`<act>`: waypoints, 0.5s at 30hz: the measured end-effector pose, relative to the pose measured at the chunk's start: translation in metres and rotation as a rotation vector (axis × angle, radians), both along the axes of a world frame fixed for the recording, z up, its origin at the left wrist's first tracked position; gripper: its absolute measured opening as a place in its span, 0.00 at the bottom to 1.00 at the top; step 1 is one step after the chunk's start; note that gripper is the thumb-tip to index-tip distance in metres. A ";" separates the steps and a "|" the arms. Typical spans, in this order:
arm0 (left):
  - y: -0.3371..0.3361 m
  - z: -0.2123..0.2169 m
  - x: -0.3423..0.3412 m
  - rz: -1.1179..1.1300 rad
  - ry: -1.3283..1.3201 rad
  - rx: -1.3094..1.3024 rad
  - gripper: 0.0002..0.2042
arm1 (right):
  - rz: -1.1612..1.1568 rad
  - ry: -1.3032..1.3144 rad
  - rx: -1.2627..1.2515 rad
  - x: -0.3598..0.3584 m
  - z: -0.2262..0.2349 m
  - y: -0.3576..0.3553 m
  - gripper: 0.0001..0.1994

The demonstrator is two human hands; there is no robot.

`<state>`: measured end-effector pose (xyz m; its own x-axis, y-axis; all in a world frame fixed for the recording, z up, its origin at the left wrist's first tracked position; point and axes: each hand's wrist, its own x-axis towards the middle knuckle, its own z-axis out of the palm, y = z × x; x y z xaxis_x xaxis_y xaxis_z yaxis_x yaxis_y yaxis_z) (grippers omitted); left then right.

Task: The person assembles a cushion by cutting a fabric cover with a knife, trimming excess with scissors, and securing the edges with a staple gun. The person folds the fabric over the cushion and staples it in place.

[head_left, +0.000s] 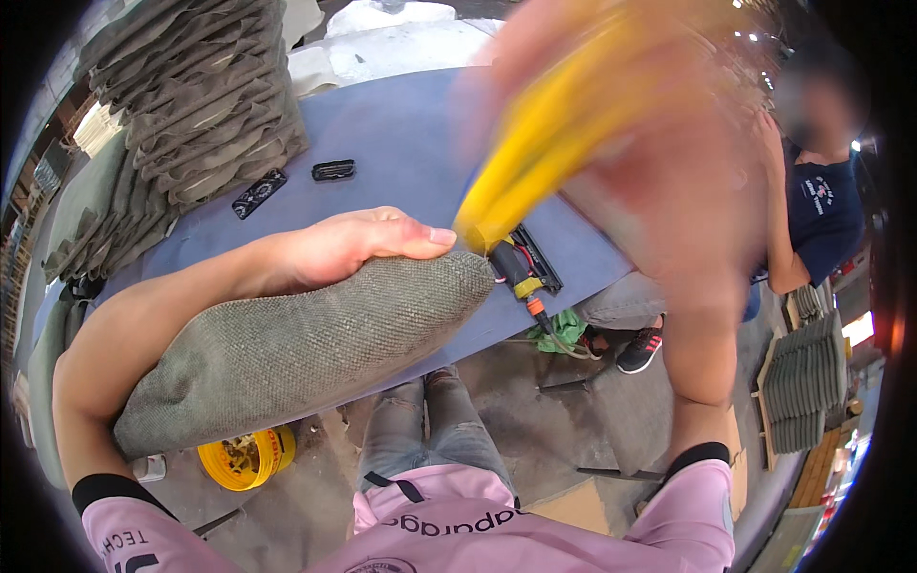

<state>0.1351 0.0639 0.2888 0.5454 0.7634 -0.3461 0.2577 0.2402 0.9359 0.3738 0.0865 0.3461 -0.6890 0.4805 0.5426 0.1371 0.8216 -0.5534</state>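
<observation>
My left hand (358, 246) grips a long padded cushion (315, 339) covered in coarse grey-green fabric. Its thumb lies along the top edge near the narrow end, and the other fingers are mostly hidden. The left forearm runs along the cushion's back. Raised close to the camera, my right hand (659, 181) is smeared by motion around a long yellow object (554, 124). Its kind is too blurred to tell. The yellow object's lower end is just beyond the cushion's tip, by a black-and-yellow air tool (516, 267) with an orange hose fitting (538, 309).
Folded grey-green fabric covers (210, 105) are piled on the blue-grey table (382, 124). Two small black items, a slotted case (333, 170) and a patterned piece (259, 194), lie there. Below stands a yellow bucket (277, 454). A person in dark blue (821, 201) is at right.
</observation>
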 end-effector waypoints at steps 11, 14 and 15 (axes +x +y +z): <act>0.004 -0.023 -0.003 -0.061 -0.150 0.039 0.20 | 0.056 0.507 -0.090 0.001 -0.012 0.006 0.23; -0.004 0.005 0.011 -0.023 -0.005 -0.046 0.25 | 0.109 0.980 -0.176 0.065 -0.007 0.013 0.19; -0.004 0.008 0.014 -0.044 -0.011 -0.063 0.25 | 0.106 1.077 -0.250 0.070 -0.022 0.010 0.18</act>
